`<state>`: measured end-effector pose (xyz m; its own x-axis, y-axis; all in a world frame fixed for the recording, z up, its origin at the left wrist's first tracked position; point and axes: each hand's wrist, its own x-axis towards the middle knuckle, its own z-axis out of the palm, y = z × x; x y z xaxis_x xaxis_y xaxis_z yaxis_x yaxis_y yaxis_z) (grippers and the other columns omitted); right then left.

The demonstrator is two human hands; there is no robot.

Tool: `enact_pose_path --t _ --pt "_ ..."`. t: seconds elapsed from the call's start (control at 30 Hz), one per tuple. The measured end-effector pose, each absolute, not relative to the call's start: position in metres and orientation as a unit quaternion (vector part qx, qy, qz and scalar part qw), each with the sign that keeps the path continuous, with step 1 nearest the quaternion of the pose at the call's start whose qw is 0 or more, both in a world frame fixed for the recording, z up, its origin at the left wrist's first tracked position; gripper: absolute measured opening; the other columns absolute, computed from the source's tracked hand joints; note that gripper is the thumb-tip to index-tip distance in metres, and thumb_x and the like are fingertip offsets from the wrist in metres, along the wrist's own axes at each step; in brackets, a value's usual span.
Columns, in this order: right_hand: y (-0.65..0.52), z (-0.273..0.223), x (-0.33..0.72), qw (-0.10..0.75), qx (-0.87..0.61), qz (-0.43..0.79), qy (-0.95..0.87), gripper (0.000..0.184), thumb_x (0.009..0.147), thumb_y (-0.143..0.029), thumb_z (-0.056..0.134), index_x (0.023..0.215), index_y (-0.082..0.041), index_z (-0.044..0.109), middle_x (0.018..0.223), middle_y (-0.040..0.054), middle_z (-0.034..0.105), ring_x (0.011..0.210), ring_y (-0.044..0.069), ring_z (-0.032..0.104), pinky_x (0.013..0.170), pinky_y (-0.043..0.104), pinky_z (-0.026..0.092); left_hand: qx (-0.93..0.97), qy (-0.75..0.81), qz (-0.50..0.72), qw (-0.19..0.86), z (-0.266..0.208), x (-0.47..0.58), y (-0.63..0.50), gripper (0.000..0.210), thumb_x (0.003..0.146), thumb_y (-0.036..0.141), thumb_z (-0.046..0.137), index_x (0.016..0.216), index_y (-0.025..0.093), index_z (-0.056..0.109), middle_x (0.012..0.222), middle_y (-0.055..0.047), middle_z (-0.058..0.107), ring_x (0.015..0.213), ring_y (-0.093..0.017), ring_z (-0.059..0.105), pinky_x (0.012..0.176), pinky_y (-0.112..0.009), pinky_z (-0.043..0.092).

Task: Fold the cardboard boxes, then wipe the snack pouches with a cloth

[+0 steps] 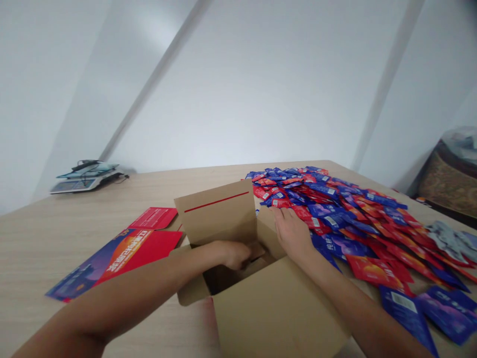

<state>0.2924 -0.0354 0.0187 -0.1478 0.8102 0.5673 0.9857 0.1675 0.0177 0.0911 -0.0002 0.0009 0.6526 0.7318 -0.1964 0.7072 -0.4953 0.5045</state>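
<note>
A brown cardboard box (pixel 276 308) stands with its top flaps up in front of me, a red strip running along the raised far flap (pixel 219 214). My left hand (pixel 237 254) reaches down inside it, fingers curled beside a piece of inner cardboard; the fingertips are hidden. On the right side, my right hand (pixel 292 232) is closed over the side flap (pixel 269 226), its fingers over the edge. Left of the box lies a flat printed carton (pixel 122 258) in red and purple, with a smaller red panel (pixel 153 218) behind.
A large heap of red and blue sachets (pixel 335 214) spreads over the table (pixel 164 328) to the right, reaching close to my right forearm. Grey-white packets (pixel 449 238) lie at the right edge. A scale with papers and a cable (pixel 85 178) sits far left, before the white wall.
</note>
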Motion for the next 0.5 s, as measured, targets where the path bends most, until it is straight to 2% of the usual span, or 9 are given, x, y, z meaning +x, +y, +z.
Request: enact_pose_path --t 0.07,0.13,0.3,0.37,0.43,0.5 --pt "-0.034 0.019 0.295 0.210 -0.604 -0.207 -0.740 0.040 0.086 -0.011 0.039 0.125 -0.015 0.045 0.103 0.0127 0.057 0.097 0.025 0.049 0.077 0.033 0.042 0.871 0.402 -0.053 0.278 -0.005 0.091 0.004 0.006 0.057 0.017 0.068 0.060 0.020 0.063 0.057 0.000 0.063 0.061 -0.020 0.057 0.060 -0.030 0.044" --pt "-0.035 0.021 0.296 0.213 -0.579 -0.216 -0.757 0.042 0.085 -0.010 0.040 0.126 -0.013 0.045 0.109 0.0136 0.056 0.102 0.025 0.048 0.083 0.034 0.040 0.867 0.395 -0.110 0.284 -0.006 0.089 0.008 0.017 0.058 0.016 0.068 0.075 0.018 0.065 0.069 -0.001 0.066 0.067 -0.020 0.058 0.062 -0.029 0.044" --pt "-0.044 0.024 0.296 0.234 -0.494 -0.231 -0.805 0.036 0.084 -0.010 0.043 0.118 -0.014 0.053 0.130 0.0127 0.048 0.121 0.024 0.037 0.099 0.038 0.029 0.866 0.379 -0.121 0.302 -0.006 0.083 0.010 0.034 0.068 0.020 0.063 0.101 0.017 0.059 0.093 -0.004 0.066 0.080 -0.020 0.058 0.068 -0.027 0.044" --pt "-0.046 0.023 0.295 0.206 -0.462 -0.223 -0.833 0.031 0.084 -0.010 0.044 0.111 -0.014 0.058 0.123 0.0122 0.055 0.117 0.023 0.042 0.099 0.038 0.028 0.869 0.374 -0.123 0.300 -0.008 0.082 0.008 0.038 0.068 0.019 0.063 0.105 0.017 0.057 0.096 -0.006 0.066 0.081 -0.021 0.058 0.069 -0.028 0.044" --pt "-0.048 0.023 0.293 0.151 -0.430 -0.198 -0.867 0.023 0.083 -0.010 0.046 0.098 -0.015 0.063 0.104 0.0108 0.064 0.104 0.021 0.052 0.094 0.036 0.032 0.873 0.367 -0.126 0.296 -0.011 0.082 0.007 0.040 0.068 0.019 0.063 0.108 0.017 0.056 0.097 -0.007 0.066 0.081 -0.022 0.058 0.071 -0.030 0.044" --pt "-0.050 0.026 0.291 0.097 -0.413 -0.170 -0.889 0.017 0.082 -0.011 0.049 0.087 -0.016 0.064 0.089 0.0092 0.067 0.090 0.020 0.057 0.087 0.034 0.036 0.877 0.358 -0.135 0.291 -0.014 0.083 0.009 0.042 0.068 0.018 0.063 0.110 0.018 0.055 0.096 -0.008 0.066 0.081 -0.022 0.058 0.073 -0.032 0.044"
